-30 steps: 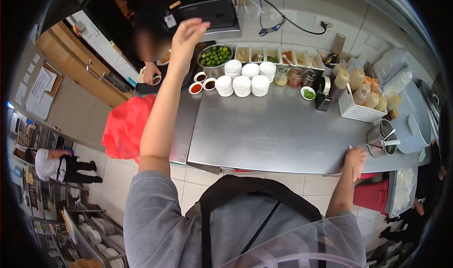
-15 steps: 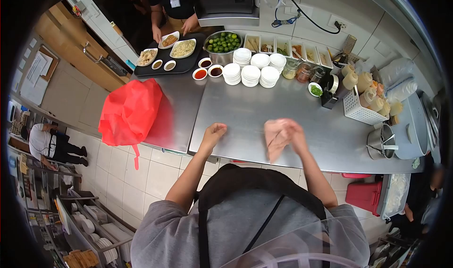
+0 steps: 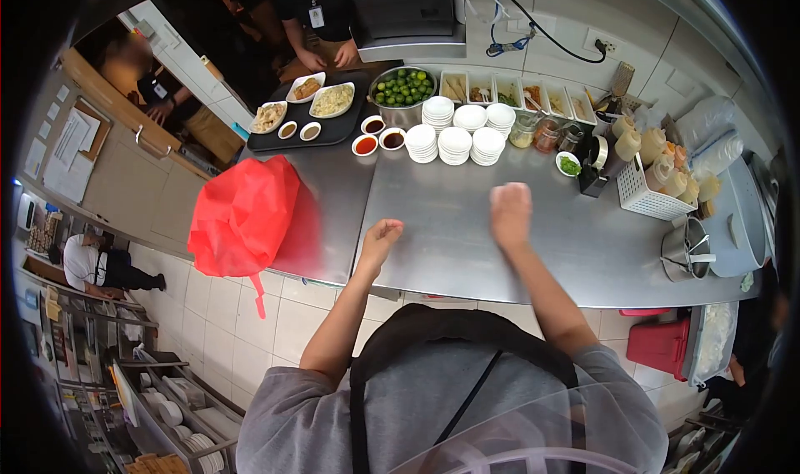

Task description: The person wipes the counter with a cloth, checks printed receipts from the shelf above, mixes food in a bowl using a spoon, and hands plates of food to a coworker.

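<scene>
My right hand (image 3: 511,215) is over the steel counter (image 3: 450,199), fingers closed and slightly blurred. A pale pink patch shows at its front end. It appears to be the bunched cloth, mostly hidden by the hand. Further left, my left hand (image 3: 382,239) is near the counter's front edge with its fingers curled in and nothing visible in them. Beyond both hands stand stacks of small white dishes (image 3: 454,145). A red fabric bag (image 3: 243,217) sits on the left side of the counter.
At the back are a black tray (image 3: 337,128) with food plates, sauce bowls (image 3: 365,145), a pot of green limes (image 3: 401,88) and condiment containers (image 3: 481,90). A white bottle basket (image 3: 648,192) and metal pot (image 3: 685,249) stand right. A person (image 3: 317,24) faces the counter.
My right hand has moved forward, and the cloth that hung from it is now mostly out of sight. The person across has drawn their hands back from the plates. Another person shows in the doorway.
</scene>
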`<state>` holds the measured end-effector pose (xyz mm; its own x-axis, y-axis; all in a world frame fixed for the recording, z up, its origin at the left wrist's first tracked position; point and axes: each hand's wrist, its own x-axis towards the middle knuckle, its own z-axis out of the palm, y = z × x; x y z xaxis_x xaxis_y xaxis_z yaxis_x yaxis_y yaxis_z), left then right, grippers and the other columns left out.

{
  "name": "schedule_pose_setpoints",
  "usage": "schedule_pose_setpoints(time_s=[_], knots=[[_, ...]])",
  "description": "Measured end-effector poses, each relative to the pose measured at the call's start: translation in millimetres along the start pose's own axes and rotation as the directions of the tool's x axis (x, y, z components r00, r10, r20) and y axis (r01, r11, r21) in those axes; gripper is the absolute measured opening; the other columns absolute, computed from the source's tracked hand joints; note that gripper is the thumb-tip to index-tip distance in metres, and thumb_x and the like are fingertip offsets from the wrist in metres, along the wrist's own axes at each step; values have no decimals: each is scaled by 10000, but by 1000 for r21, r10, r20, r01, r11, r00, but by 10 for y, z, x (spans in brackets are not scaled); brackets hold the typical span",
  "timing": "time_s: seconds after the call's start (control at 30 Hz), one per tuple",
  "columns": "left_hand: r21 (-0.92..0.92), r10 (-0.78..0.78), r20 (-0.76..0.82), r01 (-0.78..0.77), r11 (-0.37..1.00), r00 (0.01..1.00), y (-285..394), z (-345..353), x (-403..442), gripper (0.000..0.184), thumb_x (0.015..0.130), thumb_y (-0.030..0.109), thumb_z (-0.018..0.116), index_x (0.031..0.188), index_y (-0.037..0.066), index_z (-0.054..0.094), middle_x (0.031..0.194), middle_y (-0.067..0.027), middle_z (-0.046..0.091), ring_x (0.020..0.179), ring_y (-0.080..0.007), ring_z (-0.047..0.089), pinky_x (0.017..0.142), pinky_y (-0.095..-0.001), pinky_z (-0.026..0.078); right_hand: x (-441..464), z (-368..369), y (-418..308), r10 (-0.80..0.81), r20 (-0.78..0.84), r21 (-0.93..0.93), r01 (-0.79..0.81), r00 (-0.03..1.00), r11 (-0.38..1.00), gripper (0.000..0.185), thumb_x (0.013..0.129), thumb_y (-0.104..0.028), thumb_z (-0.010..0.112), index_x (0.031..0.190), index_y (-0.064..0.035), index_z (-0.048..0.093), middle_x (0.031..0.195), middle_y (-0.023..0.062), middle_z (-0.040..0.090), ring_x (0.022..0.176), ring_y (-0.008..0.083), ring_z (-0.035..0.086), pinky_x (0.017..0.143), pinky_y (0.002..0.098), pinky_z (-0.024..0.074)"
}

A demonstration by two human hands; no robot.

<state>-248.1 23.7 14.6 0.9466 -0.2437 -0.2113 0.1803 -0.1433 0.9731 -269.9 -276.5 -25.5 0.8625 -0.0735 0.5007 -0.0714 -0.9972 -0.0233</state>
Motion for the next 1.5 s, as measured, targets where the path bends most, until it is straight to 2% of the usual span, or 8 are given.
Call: schedule_pose_setpoints(time_s=[0.13,0.37,0.43,0.5,0.57,1.0,1.27,1.5], knots=[[-8,44,56,-44,999,997,-4,49,68,170,867,147,572,997,42,597,912,-14,603,862,-88,537,774,-225,415,-88,190,-1286,-341,-96,520,340,935,784,341,773,-104,492,1098,-5,516,1177,181,465,1190,368,372,999,449,302],[47,158,145,-166,985,977,-61,235,255,163,874,134,563,1000,34,591,916,-6,598,869,-80,534,779,-218,414,-241,378,-2126,-616,24,875,281,787,394,380,824,-184,505,1180,-57,470,1201,138,470,1214,288,386,1010,405,292],[89,162,144,-176,980,976,-28,219,320,163,873,143,565,994,38,595,918,-5,600,873,-79,536,783,-219,415,279,-216,-1783,-703,330,849,127,630,512,647,798,-319,493,1378,-97,309,1440,187,241,1361,360,87,1079,564,24],[132,123,150,-143,981,981,50,193,296,166,871,156,569,989,43,599,920,-5,602,878,-77,536,788,-221,417,218,309,-1686,-463,59,490,379,884,785,302,833,-158,491,1129,-100,519,1151,107,511,1179,257,432,946,397,358],[118,61,150,-79,990,987,66,134,354,171,866,165,575,986,46,604,918,-4,605,872,-79,540,778,-227,420,481,341,-1283,-371,244,449,234,896,862,314,842,-140,463,1146,-136,541,1196,107,501,1178,268,437,917,414,386],[-98,124,-134,-138,986,983,260,-750,1478,127,858,167,583,943,82,625,912,1,628,842,-87,555,728,-240,420,-694,71,1542,383,-78,-102,-389,921,916,382,940,-221,380,1280,-63,448,1299,159,446,1223,346,382,1002,429,317],[393,368,-290,-241,887,883,524,-1123,2925,167,813,126,593,928,26,663,877,-139,673,853,-211,647,739,-300,487,-676,145,1663,523,-83,-218,-528,848,821,386,947,-239,386,1264,-34,468,1315,174,435,1236,340,369,1013,402,317],[902,514,-130,-114,417,848,601,-1057,4238,203,744,117,595,936,83,653,935,-126,645,943,-302,577,808,-388,479,-647,234,1831,580,-26,-300,-560,814,773,402,953,-252,369,1289,-43,440,1335,153,416,1253,332,350,1014,404,314]])
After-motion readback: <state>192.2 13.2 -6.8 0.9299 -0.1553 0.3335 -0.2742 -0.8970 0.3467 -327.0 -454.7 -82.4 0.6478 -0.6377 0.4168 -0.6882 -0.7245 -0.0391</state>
